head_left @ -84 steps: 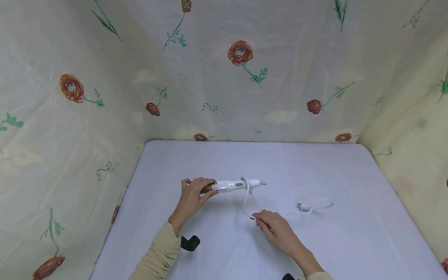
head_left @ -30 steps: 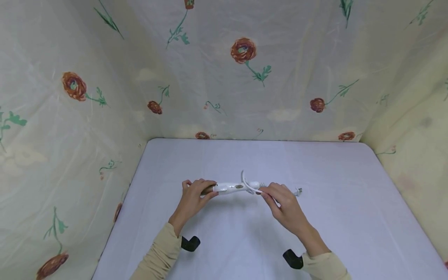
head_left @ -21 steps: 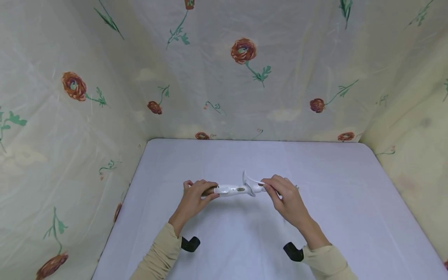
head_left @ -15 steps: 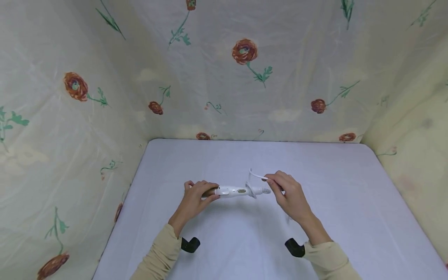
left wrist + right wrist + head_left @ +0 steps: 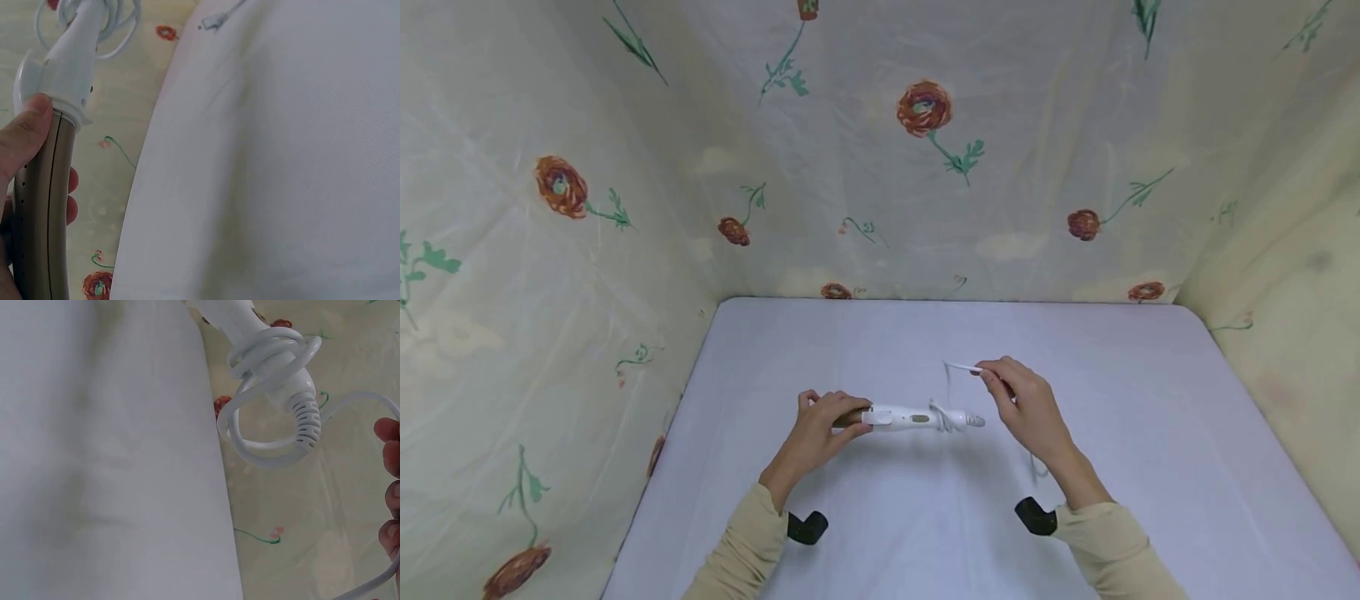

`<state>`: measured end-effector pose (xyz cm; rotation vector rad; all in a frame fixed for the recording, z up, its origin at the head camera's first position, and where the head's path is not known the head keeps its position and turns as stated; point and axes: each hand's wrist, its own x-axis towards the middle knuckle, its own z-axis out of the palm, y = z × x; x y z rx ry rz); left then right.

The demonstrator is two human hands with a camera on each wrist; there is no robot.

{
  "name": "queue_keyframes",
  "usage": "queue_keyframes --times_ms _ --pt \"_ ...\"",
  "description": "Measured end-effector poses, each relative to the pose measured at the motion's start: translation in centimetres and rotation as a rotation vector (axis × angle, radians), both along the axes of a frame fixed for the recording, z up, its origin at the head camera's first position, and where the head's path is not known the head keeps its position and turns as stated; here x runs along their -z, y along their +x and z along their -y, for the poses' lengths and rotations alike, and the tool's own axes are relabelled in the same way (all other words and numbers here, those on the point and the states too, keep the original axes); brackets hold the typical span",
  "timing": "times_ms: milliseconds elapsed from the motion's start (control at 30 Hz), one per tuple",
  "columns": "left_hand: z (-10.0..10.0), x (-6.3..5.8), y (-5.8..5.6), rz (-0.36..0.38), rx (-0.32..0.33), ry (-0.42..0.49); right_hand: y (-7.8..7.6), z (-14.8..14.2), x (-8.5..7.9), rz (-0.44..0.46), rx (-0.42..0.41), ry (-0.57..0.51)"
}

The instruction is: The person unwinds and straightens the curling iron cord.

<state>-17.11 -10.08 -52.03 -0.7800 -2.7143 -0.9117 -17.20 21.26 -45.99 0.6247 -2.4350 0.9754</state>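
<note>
My left hand (image 5: 820, 429) grips the bronze barrel of a curling iron (image 5: 898, 417), thumb by the white lever, as the left wrist view also shows. The iron is held level above the table, its white handle pointing right. Several turns of white power cord (image 5: 269, 356) wrap the handle near the ribbed cord sleeve (image 5: 306, 422). My right hand (image 5: 1026, 404) pinches the cord up and to the right of the handle's end. A stretch of cord runs from the wraps to those fingers. More cord hangs below the right wrist, and the plug (image 5: 214, 22) dangles in the left wrist view.
A white cloth-covered table (image 5: 865, 342) lies under both hands. Cream curtains (image 5: 1015, 150) with red flowers close in the back and sides. Black wrist mounts (image 5: 808, 527) stick out from both sleeves.
My right hand has raised the cord from low in front of the iron, past the handle's end, to behind and above it. More cord lies round the handle. The plug has left the table.
</note>
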Motion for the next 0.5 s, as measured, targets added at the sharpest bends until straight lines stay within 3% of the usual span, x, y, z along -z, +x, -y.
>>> queue_keyframes --times_ms 233,500 --pt "0.1 0.0 0.0 -0.038 0.019 0.046 -1.0 0.0 0.3 0.097 0.038 0.029" --pt "0.3 0.0 0.1 0.005 0.044 0.078 -1.9 -0.4 1.6 0.245 0.062 0.091"
